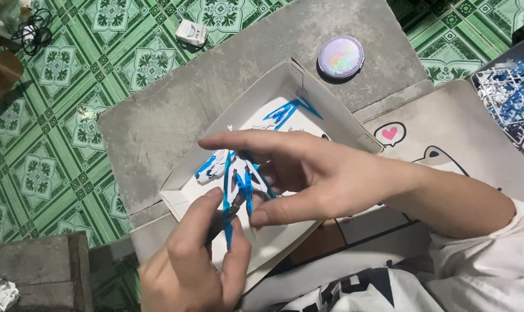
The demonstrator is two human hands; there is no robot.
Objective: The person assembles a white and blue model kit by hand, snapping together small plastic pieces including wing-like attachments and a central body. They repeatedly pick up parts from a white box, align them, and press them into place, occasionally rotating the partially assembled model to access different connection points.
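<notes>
Midway, left hand (187, 260) pinches a blue sprue (228, 196); right hand (308, 173), fingers spread, steadies it; loose parts (211, 166) at ten o'clock await.

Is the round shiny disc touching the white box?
Apart. The head view shows bare grey board between the round shiny disc and the white box corner.

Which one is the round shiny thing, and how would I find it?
Start at the white box on the grey mat. Past the box's far corner lies the round disc. Only it is circular, with a rainbow shimmer.
</notes>
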